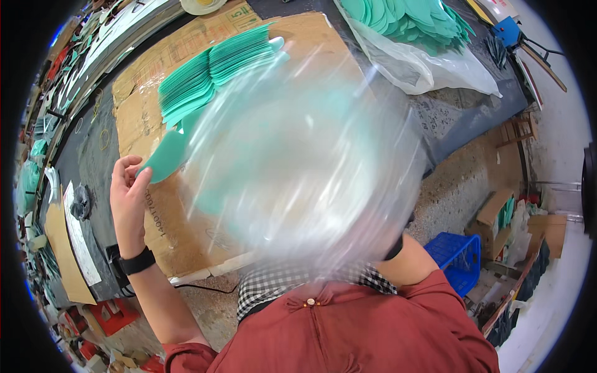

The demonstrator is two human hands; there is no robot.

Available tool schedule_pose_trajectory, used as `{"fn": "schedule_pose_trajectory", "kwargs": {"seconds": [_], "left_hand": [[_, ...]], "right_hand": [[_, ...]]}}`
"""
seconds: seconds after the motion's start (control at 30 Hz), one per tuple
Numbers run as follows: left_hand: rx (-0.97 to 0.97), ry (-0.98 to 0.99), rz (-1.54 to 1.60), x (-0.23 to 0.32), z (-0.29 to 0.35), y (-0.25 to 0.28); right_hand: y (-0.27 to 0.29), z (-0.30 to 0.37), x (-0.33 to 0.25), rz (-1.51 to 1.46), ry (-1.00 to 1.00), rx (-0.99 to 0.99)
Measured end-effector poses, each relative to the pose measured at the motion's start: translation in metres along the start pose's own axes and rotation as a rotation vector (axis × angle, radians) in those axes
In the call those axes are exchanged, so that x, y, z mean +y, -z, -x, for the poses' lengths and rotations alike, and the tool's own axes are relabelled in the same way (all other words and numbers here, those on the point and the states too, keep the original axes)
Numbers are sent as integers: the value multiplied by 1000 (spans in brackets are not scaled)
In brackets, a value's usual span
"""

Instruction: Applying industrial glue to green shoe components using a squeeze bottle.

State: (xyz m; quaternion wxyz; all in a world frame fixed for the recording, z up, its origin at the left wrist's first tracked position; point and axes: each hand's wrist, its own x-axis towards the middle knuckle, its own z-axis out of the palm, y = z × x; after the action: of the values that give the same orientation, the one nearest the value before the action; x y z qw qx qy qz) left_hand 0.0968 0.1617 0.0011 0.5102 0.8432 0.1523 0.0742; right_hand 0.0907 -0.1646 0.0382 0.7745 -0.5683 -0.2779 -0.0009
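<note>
My left hand (129,186) pinches the end of a flat green insole-shaped piece (163,159) between thumb and fingers. That piece slants up toward two rows of stacked green insoles (205,78) lying on the cardboard sheet (134,127). A large clear plastic bag (305,161), smeared by motion, fills the middle of the view in front of my body. Green shapes show faintly through it; I cannot tell whether they are inside or behind. My right forearm (404,261) reaches in under the bag, which hides the right hand and its fingers.
At the back right, a white plastic bag (407,65) spills loose green pieces (407,22). A blue plastic crate (457,261) stands on the floor to the right, near cardboard boxes (497,217). A roll of tape (202,5) lies at the back. Cluttered goods line the left side.
</note>
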Motion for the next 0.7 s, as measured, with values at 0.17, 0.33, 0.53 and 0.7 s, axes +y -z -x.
{"fn": "schedule_pose_trajectory", "kwargs": {"seconds": [0.17,0.33,0.53,0.7], "left_hand": [[-75,38,142,21,15,12],[-45,107,602,39,38,29],[-186,10,871,46,68,21],[-272,31,1033,46,97,-30]], "right_hand": [[-10,18,23,179,164,-283],[50,-1,9,-81,-82,82],[124,-44,26,232,129,462],[153,-37,32,422,259,674]]}}
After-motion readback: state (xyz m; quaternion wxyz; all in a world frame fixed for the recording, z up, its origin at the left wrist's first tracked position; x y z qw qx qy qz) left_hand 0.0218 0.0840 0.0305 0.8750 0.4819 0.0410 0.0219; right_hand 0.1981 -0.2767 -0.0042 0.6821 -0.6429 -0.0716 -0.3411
